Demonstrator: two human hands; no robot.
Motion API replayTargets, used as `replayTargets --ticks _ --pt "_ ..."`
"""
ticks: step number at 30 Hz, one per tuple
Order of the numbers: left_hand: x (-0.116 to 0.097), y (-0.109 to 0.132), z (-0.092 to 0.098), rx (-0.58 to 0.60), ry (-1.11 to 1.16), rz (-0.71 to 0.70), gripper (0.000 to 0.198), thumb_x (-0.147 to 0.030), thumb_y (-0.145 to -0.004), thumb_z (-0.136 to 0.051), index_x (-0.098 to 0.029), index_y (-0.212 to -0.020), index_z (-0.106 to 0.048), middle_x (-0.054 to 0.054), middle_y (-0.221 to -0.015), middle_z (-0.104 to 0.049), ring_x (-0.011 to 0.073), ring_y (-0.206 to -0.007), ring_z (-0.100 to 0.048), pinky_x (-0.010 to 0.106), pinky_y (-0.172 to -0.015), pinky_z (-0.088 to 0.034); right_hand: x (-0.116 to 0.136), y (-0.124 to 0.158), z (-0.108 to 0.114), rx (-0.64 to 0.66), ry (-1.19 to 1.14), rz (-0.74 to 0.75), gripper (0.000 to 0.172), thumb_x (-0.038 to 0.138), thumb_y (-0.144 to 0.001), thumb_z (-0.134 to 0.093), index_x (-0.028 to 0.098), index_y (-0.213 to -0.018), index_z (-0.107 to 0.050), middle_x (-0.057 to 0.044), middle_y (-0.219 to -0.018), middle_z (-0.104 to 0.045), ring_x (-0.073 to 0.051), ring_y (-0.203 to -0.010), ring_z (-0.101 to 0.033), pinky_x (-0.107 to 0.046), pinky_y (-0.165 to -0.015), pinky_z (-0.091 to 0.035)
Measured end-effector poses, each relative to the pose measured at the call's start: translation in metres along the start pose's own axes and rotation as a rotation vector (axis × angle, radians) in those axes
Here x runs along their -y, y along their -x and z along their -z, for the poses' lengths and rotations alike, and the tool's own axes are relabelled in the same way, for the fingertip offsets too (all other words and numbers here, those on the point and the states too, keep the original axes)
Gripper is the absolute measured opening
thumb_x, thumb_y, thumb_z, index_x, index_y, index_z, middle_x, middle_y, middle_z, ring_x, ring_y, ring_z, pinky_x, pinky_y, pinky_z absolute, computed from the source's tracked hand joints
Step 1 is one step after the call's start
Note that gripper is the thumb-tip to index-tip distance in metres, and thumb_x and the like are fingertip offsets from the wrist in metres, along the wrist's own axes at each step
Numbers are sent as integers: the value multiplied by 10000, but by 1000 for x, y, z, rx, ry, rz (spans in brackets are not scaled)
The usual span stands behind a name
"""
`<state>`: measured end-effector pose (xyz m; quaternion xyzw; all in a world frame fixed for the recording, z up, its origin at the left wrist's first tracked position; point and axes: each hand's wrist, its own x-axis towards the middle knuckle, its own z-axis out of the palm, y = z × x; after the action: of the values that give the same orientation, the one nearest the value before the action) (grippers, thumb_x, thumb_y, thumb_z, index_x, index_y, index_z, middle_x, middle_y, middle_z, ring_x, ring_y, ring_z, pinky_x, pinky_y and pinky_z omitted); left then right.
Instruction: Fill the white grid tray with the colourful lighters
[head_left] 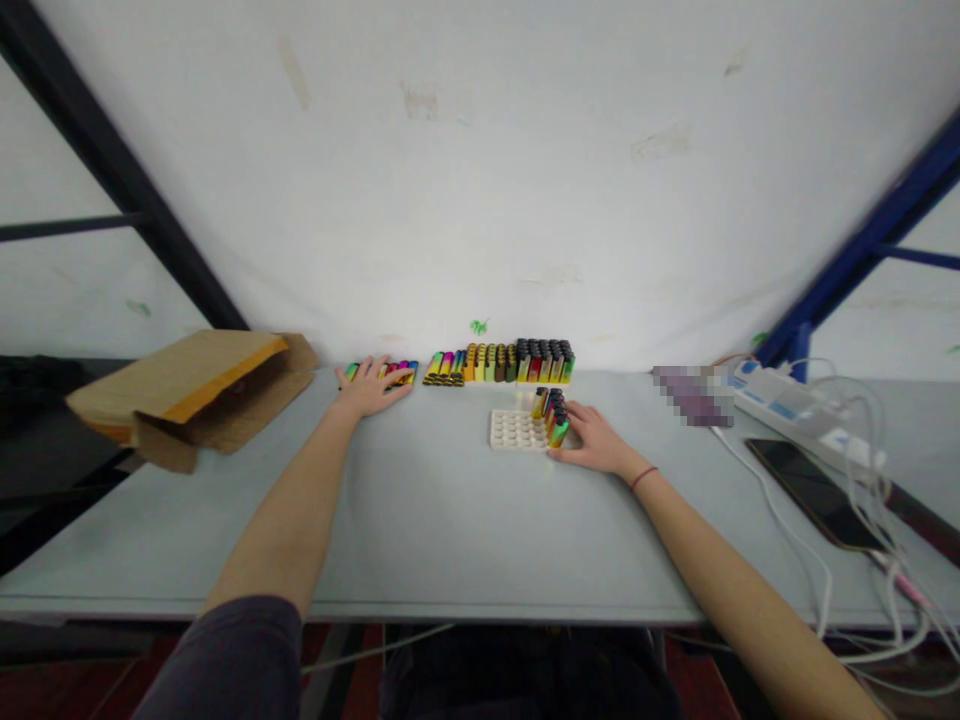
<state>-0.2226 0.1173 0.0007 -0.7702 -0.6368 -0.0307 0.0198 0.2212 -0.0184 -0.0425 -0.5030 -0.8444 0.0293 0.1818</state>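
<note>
My left hand (369, 387) lies flat, fingers spread, on a small row of colourful lighters (397, 372) lying at the back of the grey table (420, 520). My right hand (594, 438) rests beside a white tray with round holes (516, 430), its fingers curled against the few upright lighters (553, 412) standing in the tray's right end. Behind the tray runs a longer row of lighters (510, 362), some lying, some upright with black tops.
An open cardboard box (187, 395) juts over the table's left end. At the right sit a power strip (795, 405) with white cables, a dark phone (814, 492) and a blurred purple patch (686, 395). A white wall stands right behind the table.
</note>
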Motion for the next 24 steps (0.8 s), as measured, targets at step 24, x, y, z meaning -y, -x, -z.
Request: replayTargets --ticks 24 --pt "-47 96 -2 21 55 -199 475 -514 -1002 -384 -516 -1464 -495 -8 -1630 -413 353 -1500 -307 677 -1140 -255 0 -1 -2 -26 -7 15 779 694 -848 -629 173 -1425 -572 -206 -1492 -530 -403 -1363 -486 -582 -1131 -376"
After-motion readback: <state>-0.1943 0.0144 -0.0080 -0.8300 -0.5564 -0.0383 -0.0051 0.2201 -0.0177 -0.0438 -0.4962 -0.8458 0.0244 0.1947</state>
